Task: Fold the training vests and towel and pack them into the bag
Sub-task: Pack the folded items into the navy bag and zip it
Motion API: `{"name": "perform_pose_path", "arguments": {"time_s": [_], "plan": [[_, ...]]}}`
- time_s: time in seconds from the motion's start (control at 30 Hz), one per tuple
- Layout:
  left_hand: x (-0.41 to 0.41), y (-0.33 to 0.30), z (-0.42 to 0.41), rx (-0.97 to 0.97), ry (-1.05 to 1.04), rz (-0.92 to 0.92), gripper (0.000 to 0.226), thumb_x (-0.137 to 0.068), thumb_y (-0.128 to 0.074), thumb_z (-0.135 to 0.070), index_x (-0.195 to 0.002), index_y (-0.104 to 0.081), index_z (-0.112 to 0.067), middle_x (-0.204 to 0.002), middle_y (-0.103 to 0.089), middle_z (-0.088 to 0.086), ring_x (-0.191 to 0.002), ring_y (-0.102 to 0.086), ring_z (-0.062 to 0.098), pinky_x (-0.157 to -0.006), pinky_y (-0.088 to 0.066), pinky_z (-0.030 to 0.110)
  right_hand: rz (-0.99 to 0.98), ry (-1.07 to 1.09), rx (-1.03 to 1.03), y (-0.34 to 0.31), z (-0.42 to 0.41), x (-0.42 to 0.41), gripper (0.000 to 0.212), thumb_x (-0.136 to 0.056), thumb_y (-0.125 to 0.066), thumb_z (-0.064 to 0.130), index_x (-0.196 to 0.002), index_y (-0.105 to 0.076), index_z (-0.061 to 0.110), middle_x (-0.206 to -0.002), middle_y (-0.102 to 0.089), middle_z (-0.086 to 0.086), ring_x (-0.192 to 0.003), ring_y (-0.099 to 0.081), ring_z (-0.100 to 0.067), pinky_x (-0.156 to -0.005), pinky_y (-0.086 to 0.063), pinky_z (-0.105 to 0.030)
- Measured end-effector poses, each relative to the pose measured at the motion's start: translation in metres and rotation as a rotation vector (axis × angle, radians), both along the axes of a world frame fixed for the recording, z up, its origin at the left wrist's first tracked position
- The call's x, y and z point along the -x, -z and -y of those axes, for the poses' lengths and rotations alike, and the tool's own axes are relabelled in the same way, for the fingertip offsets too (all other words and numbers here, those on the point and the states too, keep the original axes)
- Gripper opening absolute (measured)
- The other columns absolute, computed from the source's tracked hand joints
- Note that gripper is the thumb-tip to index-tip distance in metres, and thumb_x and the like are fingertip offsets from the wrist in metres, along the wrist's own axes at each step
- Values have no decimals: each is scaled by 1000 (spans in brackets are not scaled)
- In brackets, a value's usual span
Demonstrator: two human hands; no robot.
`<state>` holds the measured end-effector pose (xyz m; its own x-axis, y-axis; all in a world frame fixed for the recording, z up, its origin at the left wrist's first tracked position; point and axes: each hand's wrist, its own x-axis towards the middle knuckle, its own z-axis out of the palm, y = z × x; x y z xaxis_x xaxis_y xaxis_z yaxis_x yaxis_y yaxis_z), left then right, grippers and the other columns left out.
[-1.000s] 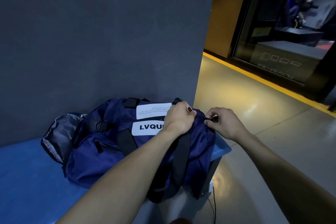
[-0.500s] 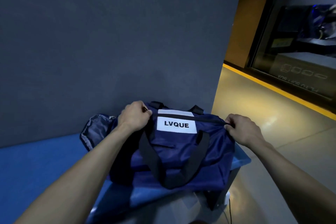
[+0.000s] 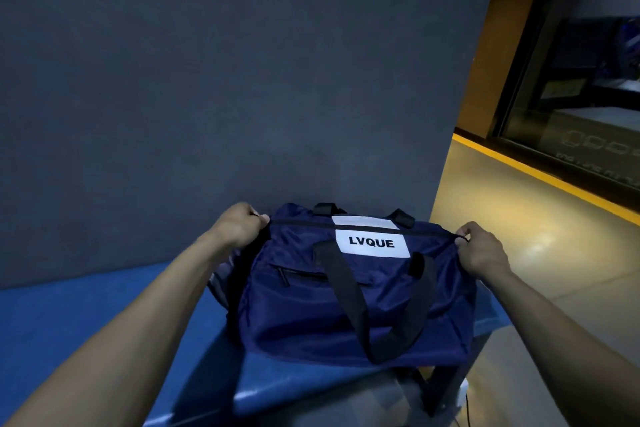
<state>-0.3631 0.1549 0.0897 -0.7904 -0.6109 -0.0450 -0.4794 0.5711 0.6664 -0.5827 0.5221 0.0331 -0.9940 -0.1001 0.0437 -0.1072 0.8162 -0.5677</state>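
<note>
A navy duffel bag [image 3: 298,315] with a white "LVQUE" label and black strap handles stands on the blue bench [image 3: 86,315]. Its top zipper runs straight and looks closed from end to end. My left hand [image 3: 239,225] pinches the bag's left top corner at the zipper's end. My right hand [image 3: 479,250] grips the right top corner. The two hands hold the top seam taut between them. No vests or towel are in sight; the inside of the bag is hidden.
A dark grey wall [image 3: 207,80] rises directly behind the bench. The bench's right end sits under the bag, with a lit floor [image 3: 519,236] beyond it. A yellow-edged step and a dark glass window [image 3: 581,90] stand at the far right.
My left hand has slid from the bag's right end, near my right hand, along the top to the left corner. The bag now faces me squarely with its top stretched flat.
</note>
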Motion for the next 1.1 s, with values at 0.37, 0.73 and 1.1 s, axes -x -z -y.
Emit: {"name": "perform_pose_path", "arguments": {"time_s": [0.37, 0.73, 1.1], "plan": [[5, 6, -7, -118, -73, -197, 22, -96, -68, -28, -84, -58, -13, -81, -66, 7, -75, -62, 26, -70, -49, 35, -52, -46, 88, -53, 40, 31, 24, -105, -44, 15, -124, -58, 17, -126, -61, -18, -108, -57, -38, -87, -48, -41], [-41, 20, -13, 251, 202, -207, 33, -98, -62, -38, -127, -49, -27, -122, -63, -10, -110, -62, 19, -94, -47, 37, -221, -903, -153, -45, 143, -103, 65, -96, -21, 70, -158, -20, 51, -171, -3, 14, -158, 2, -13, -126, 1, -48], [-103, 75, 15, 282, 232, -7, 19, -92, -65, -34, -111, -65, -34, -107, -71, -9, -106, -64, 20, -87, -52, 36, -433, -890, -121, -19, 195, -145, 36, -104, -44, 48, -88, -66, 24, -92, -66, 8, -93, -60, -18, -87, -45, -39]]}}
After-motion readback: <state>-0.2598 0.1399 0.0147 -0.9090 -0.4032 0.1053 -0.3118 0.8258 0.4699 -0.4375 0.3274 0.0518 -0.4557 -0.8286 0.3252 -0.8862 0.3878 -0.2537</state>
